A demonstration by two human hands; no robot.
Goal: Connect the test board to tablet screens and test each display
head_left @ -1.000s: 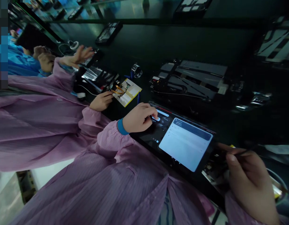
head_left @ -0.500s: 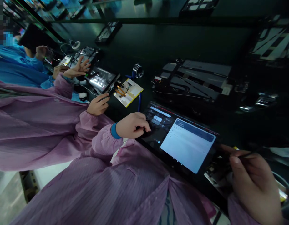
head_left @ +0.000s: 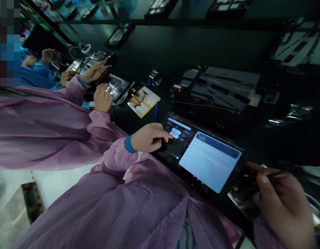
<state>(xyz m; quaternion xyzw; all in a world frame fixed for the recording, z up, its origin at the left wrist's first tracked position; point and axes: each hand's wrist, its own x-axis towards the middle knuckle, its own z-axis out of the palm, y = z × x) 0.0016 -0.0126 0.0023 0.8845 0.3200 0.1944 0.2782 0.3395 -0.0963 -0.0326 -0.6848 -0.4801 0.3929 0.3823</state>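
Observation:
A lit tablet (head_left: 204, 155) lies tilted on the dark bench in front of me, showing a pale panel and a few buttons. My left hand (head_left: 149, 137), in a pink sleeve with a blue cuff, rests on the tablet's left end. Its fingers are curled and a fingertip touches the screen by the buttons. My right hand (head_left: 281, 200) is at the tablet's right end, closed round a thin dark tool (head_left: 275, 172) that points left.
A co-worker in a pink coat sits at my left, both hands (head_left: 103, 97) on another tablet (head_left: 120, 86). A yellow board with orange cables (head_left: 143, 100), a blue pen (head_left: 156, 110) and a black fixture (head_left: 214, 88) lie beyond. More trays line the back.
My left hand drew back from the screen buttons, then slid forward onto them again. The co-worker's hands came down onto their tablet. My right hand barely moved.

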